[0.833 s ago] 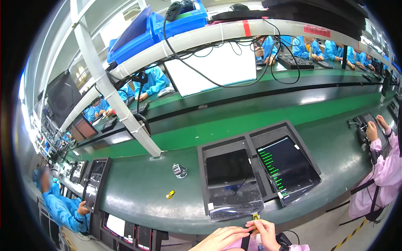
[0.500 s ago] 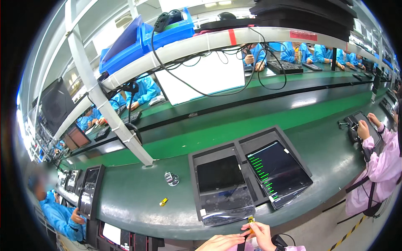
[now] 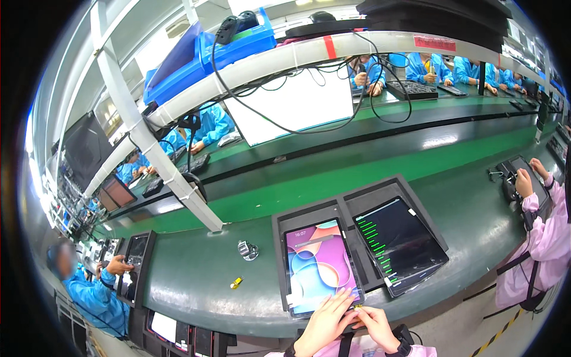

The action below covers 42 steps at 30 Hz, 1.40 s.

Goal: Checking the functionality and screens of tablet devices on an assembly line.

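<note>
A tablet (image 3: 318,253) with a lit colourful screen lies in the left compartment of a black two-part tray (image 3: 277,253), its lower end at the tray's near side. My left hand (image 3: 324,321) rests with stretched fingers over the tablet's lower edge. At the near right corner of that edge, my right hand (image 3: 377,328) pinches a small yellow plug (image 3: 358,307) against the tablet. Part of the plug is hidden by the fingers. In the right compartment lies a second tablet (image 3: 404,244), turned at an angle, with green lines on a dark screen.
Left of the tray lie another small yellow plug (image 3: 237,283) and a clear, silvery round object (image 3: 247,250). A white post (image 3: 172,178) rises from the green bench (image 3: 196,268). Workers sit left, right and across, one in a pink sleeve (image 3: 538,232). Cables hang above.
The left tablet's screen has gone from dark to lit. My left hand has moved up onto its lower edge, and my right hand with the yellow plug has shifted slightly.
</note>
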Each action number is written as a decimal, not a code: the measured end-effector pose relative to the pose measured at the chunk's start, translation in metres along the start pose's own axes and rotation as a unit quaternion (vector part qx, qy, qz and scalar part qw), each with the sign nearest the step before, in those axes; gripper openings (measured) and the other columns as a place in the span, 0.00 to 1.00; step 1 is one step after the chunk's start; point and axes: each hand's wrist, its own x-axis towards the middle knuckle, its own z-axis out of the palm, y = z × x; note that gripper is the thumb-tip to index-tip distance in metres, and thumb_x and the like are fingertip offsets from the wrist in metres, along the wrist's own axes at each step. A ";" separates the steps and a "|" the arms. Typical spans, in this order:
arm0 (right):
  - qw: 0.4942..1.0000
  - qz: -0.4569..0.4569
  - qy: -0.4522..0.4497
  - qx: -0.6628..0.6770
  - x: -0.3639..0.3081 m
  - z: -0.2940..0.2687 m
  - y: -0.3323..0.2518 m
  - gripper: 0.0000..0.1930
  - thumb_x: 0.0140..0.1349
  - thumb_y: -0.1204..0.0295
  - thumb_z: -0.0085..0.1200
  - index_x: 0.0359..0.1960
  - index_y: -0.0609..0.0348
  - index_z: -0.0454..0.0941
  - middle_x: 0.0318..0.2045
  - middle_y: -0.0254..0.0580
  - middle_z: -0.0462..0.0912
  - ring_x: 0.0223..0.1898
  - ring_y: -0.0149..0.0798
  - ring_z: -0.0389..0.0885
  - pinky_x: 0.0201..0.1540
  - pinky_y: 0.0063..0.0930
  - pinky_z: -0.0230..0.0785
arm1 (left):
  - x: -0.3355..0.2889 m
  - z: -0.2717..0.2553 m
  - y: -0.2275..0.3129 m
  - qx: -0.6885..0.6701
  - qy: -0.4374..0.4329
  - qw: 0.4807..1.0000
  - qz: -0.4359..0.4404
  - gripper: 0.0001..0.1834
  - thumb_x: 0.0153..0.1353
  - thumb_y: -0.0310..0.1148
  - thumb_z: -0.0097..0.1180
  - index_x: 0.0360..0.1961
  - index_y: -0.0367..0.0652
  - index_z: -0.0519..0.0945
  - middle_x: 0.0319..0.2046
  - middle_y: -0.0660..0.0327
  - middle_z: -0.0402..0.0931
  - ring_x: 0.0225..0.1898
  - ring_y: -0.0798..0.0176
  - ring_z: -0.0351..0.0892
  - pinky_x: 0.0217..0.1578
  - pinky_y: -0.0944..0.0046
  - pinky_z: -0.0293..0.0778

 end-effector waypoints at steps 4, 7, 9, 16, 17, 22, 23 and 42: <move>0.999 0.020 -0.022 -0.018 0.004 -0.009 -0.002 0.15 0.67 0.68 0.44 0.41 0.72 0.75 0.35 0.43 0.80 0.35 0.33 0.81 0.35 0.23 0.77 | 0.001 -0.002 0.001 -0.010 0.021 1.000 -0.001 0.22 0.56 0.35 0.57 0.51 0.37 0.73 0.56 0.52 0.69 0.58 0.54 0.67 0.57 0.54 0.64; 0.999 0.022 0.020 0.017 0.007 -0.017 -0.011 0.14 0.66 0.67 0.46 0.40 0.70 0.75 0.35 0.44 0.80 0.36 0.35 0.82 0.35 0.25 0.77 | 0.002 -0.001 0.003 0.024 0.029 0.999 0.008 0.21 0.55 0.34 0.57 0.49 0.37 0.75 0.55 0.53 0.70 0.57 0.56 0.69 0.55 0.57 0.67; 1.000 -0.013 0.027 0.000 0.011 -0.021 -0.016 0.13 0.66 0.69 0.47 0.39 0.69 0.76 0.33 0.43 0.81 0.36 0.34 0.82 0.33 0.23 0.77 | 0.003 0.003 0.004 0.055 0.032 0.998 0.013 0.20 0.54 0.33 0.57 0.48 0.38 0.76 0.54 0.53 0.71 0.57 0.56 0.70 0.54 0.58 0.68; 0.998 -0.003 0.031 -0.051 0.014 -0.019 -0.021 0.09 0.64 0.73 0.49 0.38 0.68 0.76 0.30 0.41 0.81 0.35 0.31 0.81 0.31 0.21 0.76 | 0.006 0.009 0.003 0.091 0.072 0.993 0.018 0.17 0.52 0.32 0.59 0.43 0.39 0.79 0.48 0.54 0.76 0.52 0.58 0.75 0.50 0.61 0.72; 0.996 -0.012 0.050 -0.079 0.013 -0.018 -0.021 0.08 0.63 0.74 0.49 0.37 0.68 0.76 0.29 0.40 0.81 0.34 0.31 0.82 0.29 0.20 0.76 | 0.006 0.009 0.003 0.086 0.078 0.993 0.020 0.17 0.51 0.32 0.59 0.43 0.39 0.79 0.47 0.55 0.76 0.52 0.58 0.75 0.50 0.62 0.73; 0.981 -0.064 0.097 -0.156 0.012 -0.009 -0.019 0.06 0.62 0.77 0.50 0.32 0.69 0.75 0.26 0.40 0.79 0.29 0.30 0.81 0.24 0.19 0.76 | 0.007 0.010 0.004 0.070 0.085 0.994 0.006 0.16 0.51 0.31 0.60 0.42 0.39 0.79 0.47 0.55 0.76 0.52 0.58 0.75 0.49 0.62 0.73; 0.981 -0.061 0.095 -0.156 0.012 -0.008 -0.018 0.06 0.62 0.77 0.50 0.32 0.69 0.75 0.26 0.40 0.79 0.29 0.30 0.81 0.24 0.19 0.76 | 0.007 0.010 0.004 0.066 0.087 0.994 0.009 0.16 0.51 0.30 0.60 0.42 0.39 0.79 0.47 0.55 0.76 0.52 0.58 0.75 0.49 0.62 0.73; 0.949 -0.139 0.079 -0.271 -0.001 -0.004 -0.046 0.10 0.65 0.72 0.44 0.39 0.67 0.75 0.25 0.48 0.78 0.24 0.41 0.76 0.28 0.30 0.67 | 0.003 0.000 0.004 -0.066 0.106 0.990 -0.059 0.28 0.53 0.35 0.62 0.55 0.41 0.70 0.63 0.47 0.56 0.66 0.48 0.53 0.61 0.45 0.54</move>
